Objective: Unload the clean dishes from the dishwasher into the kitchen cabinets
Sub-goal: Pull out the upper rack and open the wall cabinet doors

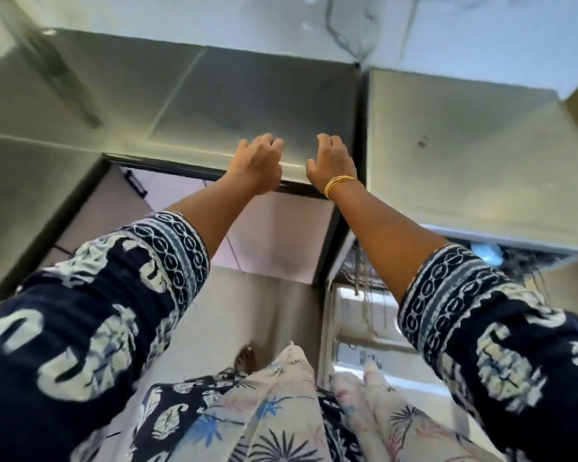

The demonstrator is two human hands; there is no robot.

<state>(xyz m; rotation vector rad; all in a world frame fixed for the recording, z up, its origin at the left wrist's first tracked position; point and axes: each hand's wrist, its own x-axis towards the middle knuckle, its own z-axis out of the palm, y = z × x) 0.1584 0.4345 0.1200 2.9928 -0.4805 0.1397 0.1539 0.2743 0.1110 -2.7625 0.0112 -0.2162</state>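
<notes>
**Both hands raised at the lower edge of an upper cabinet door**

- Left sleeve (90, 315): dark blue with white print and a banded cuff, forearm bare past it.
- Cabinet, left unit (37, 105): pale grey glossy front, seen from below; small light reflections on it.
- Left hand (257, 163): raised to the bottom edge of the middle cabinet door (247, 101), back of the hand to the camera, fingers bent over the door face. Holds no dish; whether the fingertips hook the edge or merely rest there cannot be told.
- Cabinet underside (274, 241): pale pinkish panel in a dark frame, directly beneath the door and behind the forearms.
- Right hand (331, 165): just beside the left, on the same door edge, fingers loosely bent, thumb apart. Nothing held; contact with the door unclear.
- Bangles (341, 185): thin gold bands on the right wrist.
- Right cabinet unit (464, 145): grey front, one small dark mark.
- Dishwasher rack (364, 281): wire tines low and right of centre, blurred; its contents cannot be made out.
</notes>
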